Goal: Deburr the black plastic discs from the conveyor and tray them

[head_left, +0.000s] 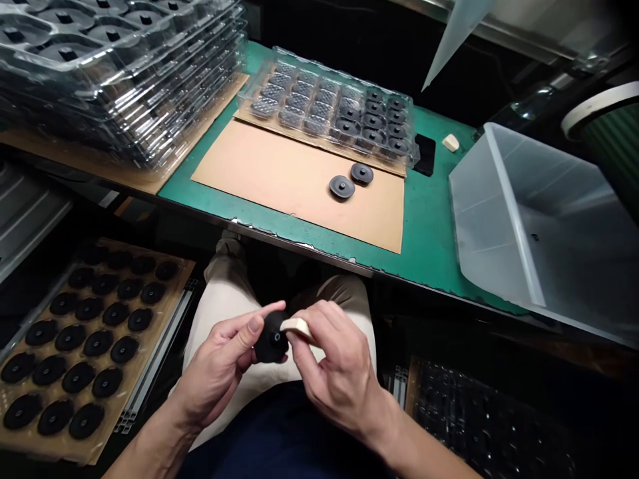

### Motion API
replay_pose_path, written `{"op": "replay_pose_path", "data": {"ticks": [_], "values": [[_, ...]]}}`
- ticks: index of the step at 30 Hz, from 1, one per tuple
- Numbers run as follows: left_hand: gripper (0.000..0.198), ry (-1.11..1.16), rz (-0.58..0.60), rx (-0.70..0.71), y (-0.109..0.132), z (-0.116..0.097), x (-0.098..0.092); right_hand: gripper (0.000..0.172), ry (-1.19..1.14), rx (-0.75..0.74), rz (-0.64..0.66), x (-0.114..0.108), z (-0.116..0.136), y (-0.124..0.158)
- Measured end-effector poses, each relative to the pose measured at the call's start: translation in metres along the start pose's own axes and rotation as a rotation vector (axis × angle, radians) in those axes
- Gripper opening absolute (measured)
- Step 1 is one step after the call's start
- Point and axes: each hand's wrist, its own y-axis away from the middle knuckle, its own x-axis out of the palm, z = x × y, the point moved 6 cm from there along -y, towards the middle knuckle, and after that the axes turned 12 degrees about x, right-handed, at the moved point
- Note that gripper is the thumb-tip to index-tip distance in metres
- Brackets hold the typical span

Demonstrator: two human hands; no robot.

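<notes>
Over my lap, my left hand [222, 362] pinches a round black disc part [271, 340] between thumb and fingers. My right hand [335, 369] is closed on a small cream-coloured block [297, 327], whose end touches the top of the disc. Two more black discs [342, 186] [362, 173] lie on the brown cardboard sheet [279, 179] on the green table. Behind them stands a clear blister tray [327, 106], its right-hand pockets filled with black discs.
A cardboard tray [164, 299] with several rows of black discs sits low at my left. A stack of clear blister trays [120, 73] fills the far left. A translucent plastic bin [544, 226] stands at the right. Another cream block [450, 142] lies on the green mat.
</notes>
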Motion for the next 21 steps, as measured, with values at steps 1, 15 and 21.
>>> {"op": "replay_pose_path", "data": {"ticks": [1, 15, 21], "values": [[0.038, -0.021, 0.066, -0.035, 0.001, 0.002, 0.002, 0.014, 0.024, -0.055, -0.003, -0.002, 0.002, -0.001], [0.043, -0.144, 0.079, -0.025, -0.003, -0.004, -0.004, 0.015, 0.009, -0.049, -0.040, 0.002, -0.001, -0.002], [0.040, 0.053, 0.128, 0.002, -0.005, 0.000, 0.007, 0.017, 0.036, -0.180, -0.068, -0.009, 0.010, -0.014]]}}
